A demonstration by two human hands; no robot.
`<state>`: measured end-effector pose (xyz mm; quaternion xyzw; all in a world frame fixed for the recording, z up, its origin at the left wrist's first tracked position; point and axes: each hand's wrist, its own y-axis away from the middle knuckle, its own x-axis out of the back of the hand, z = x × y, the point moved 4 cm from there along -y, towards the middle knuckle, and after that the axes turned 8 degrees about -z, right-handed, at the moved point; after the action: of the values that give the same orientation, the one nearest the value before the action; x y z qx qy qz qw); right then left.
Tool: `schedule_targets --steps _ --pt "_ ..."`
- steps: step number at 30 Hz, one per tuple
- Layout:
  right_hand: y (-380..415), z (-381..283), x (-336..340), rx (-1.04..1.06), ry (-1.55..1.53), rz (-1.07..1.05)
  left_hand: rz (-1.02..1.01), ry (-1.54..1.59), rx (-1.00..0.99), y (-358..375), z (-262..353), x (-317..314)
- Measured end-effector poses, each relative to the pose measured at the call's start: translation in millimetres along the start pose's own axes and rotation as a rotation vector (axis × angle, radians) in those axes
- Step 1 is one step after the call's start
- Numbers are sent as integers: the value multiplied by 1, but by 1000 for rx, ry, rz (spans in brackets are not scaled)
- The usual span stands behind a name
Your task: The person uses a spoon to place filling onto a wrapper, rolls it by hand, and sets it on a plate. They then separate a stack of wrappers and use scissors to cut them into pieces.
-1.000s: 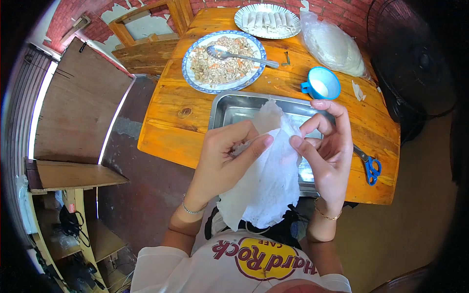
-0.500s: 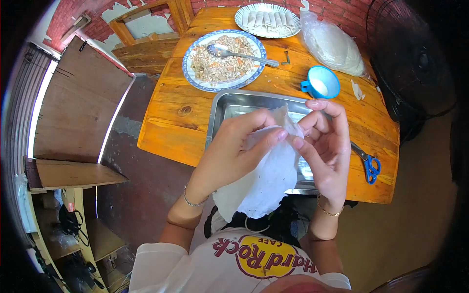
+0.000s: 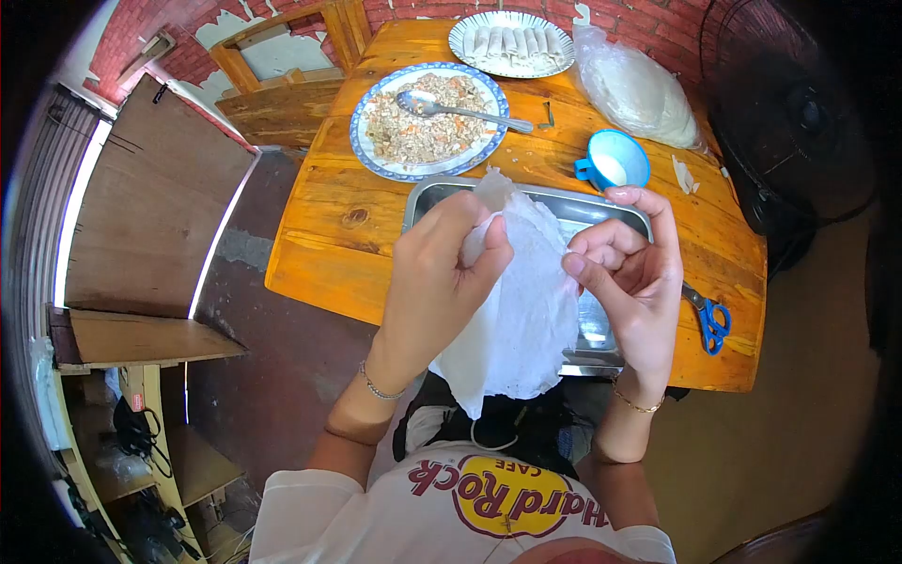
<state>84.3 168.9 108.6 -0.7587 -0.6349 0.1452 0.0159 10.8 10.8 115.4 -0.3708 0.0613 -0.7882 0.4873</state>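
Delicately, a thin white sheet (image 3: 531, 320) is pinched by the left hand (image 3: 427, 263) and right hand (image 3: 648, 291), partly over the metal tray (image 3: 594, 329).
It could be torn if its edge were pulled unevenly.

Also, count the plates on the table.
2. The blue-rimmed plate, with chopped mix and a spoon, is beyond the metal tray; the fluted plate, with white rolls, is at the far edge, beside the plastic bag. None looks hidden.

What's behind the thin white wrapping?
Behind the wrapping: the metal tray, showing at both sides, and dark clothing below. Whatever lies in the tray's covered middle can't be seen.
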Motion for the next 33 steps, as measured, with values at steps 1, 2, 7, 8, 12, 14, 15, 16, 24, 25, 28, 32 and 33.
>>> schedule_targets --steps 1,2,7,8,12,14,15,16,24,25,28,32,33 --pt "0 1 0 2 5 6 12 -10 -9 0 -1 0" --pt "0 1 1 3 9 12 24 -21 -19 0 -2 1" --pt "1 1 3 0 16 26 25 -14 63 2 -1 4" --pt "2 2 3 3 14 31 34 -14 59 2 -1 4" --pt "3 2 4 -12 1 49 61 -17 47 4 -5 4" --pt "3 3 5 -22 4 45 40 22 93 4 -4 4" --pt "3 2 4 0 24 44 28 41 117 5 -4 3" --pt "2 1 3 20 44 44 10 38 96 5 -4 3" --pt "-5 -6 -10 129 31 -130 -161 -17 -44 -3 0 -5" --pt "-7 -6 -11 131 37 -148 -195 -37 -31 -4 1 -5" --pt "-9 -7 -12 139 40 -181 -260 -81 -18 -7 1 -4" --pt "-10 -8 -12 145 82 -173 -173 -130 -113 -11 -2 -5" --pt "-10 -8 -11 136 113 -158 -132 -151 -144 -12 -2 -5"
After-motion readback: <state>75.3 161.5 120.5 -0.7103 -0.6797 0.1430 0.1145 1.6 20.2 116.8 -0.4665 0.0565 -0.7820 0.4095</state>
